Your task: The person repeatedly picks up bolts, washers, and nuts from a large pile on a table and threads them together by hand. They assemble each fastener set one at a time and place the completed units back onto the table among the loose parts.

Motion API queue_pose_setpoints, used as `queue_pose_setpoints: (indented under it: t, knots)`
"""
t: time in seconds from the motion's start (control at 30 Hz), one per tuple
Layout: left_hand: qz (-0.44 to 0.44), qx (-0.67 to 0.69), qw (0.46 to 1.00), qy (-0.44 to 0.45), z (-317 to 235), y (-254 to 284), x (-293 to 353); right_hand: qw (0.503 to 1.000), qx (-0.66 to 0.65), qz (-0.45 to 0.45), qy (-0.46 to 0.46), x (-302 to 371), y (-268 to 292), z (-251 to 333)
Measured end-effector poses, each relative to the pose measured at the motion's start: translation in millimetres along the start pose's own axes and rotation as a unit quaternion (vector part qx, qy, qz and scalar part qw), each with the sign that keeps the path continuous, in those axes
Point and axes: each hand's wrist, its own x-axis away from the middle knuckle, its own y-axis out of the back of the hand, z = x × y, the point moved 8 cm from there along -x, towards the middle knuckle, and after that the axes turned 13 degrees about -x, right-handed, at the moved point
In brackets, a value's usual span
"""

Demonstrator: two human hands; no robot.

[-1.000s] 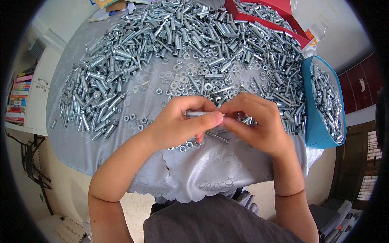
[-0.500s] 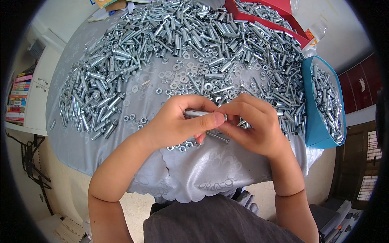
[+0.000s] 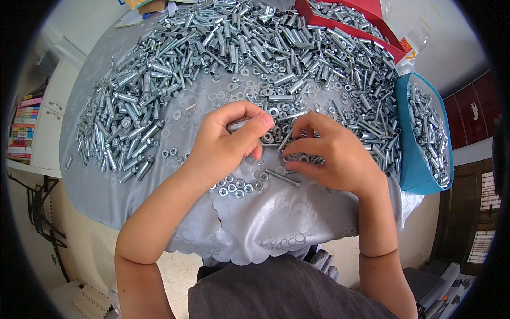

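Between the thumb and curled fingers of my left hand (image 3: 215,141) is a silvery metal sleeve (image 3: 235,126), partly hidden by the fingers. My right hand (image 3: 342,157) hovers just to the right, its thumb and fingers apart, with no held thing showing. Loose washers and bolts lie below its fingertips. One long thin bolt (image 3: 283,178) rests on the grey tablecloth (image 3: 255,218) between the hands. A cluster of hex nuts (image 3: 239,187) sits under my left wrist.
A wide heap of metal sleeves and bolts (image 3: 234,48) arcs across the far side of the table. Flat washers (image 3: 228,97) are scattered in the middle. A red box (image 3: 396,49) at the far right and a blue box (image 3: 406,133) at the right hold more hardware.
My hands, together at the sleeve's end before, have separated. The left has moved up and slightly left with the sleeve; the right has moved right and its fingers have spread.
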Motion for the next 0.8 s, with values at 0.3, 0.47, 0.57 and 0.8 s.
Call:
queue_pose_setpoints:
  t: [0.3,0.47,0.57,0.8]
  knots:
    - [-0.002,-0.007,1.0,0.003,0.1,-1.6,-1.2,0.999,0.007,0.041,-0.017,1.2,-6.2,0.4]
    - [-0.004,-0.007,1.0,0.009,3.0,-0.9,-1.3,0.999,0.013,0.037,-0.011,1.5,-6.4,-0.6]
    - [-0.004,-0.012,1.0,0.015,4.6,-1.0,-1.2,1.0,0.006,0.012,-0.007,0.5,-4.7,-1.0]
    - [-0.014,-0.042,0.999,0.017,0.8,-2.6,-1.4,0.996,0.001,-0.074,-0.039,1.5,14.2,-19.0]
